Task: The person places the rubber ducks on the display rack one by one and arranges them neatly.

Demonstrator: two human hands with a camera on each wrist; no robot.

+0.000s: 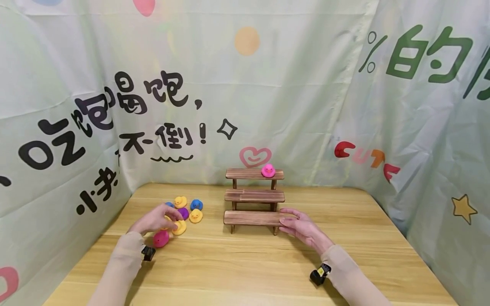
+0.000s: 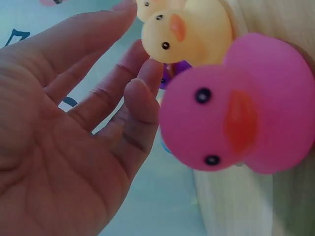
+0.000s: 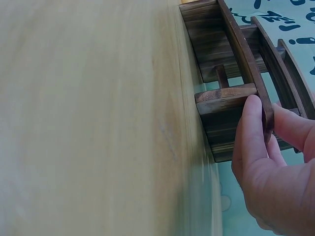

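Note:
My left hand (image 1: 155, 219) reaches over a group of rubber ducks at the left of the table. Its fingers are loosely bent beside a yellow duck (image 1: 179, 228); I cannot tell whether they touch it. In the left wrist view the palm holds nothing, and a pink duck (image 2: 211, 118) sits close to the fingers. A three-tier wooden stand (image 1: 250, 218) stands at the middle, with a bright pink duck (image 1: 268, 171) on the right of its top tier. My right hand (image 1: 304, 229) pinches the right end of the lowest board (image 3: 246, 59), thumb above and fingers beneath.
Near the left hand are more ducks: a purple one (image 1: 183, 213), a blue one (image 1: 197, 205) and yellow ones (image 1: 196, 216). A light wooden table (image 1: 237, 272) carries everything. Printed curtain (image 1: 291, 93) hangs behind and at both sides.

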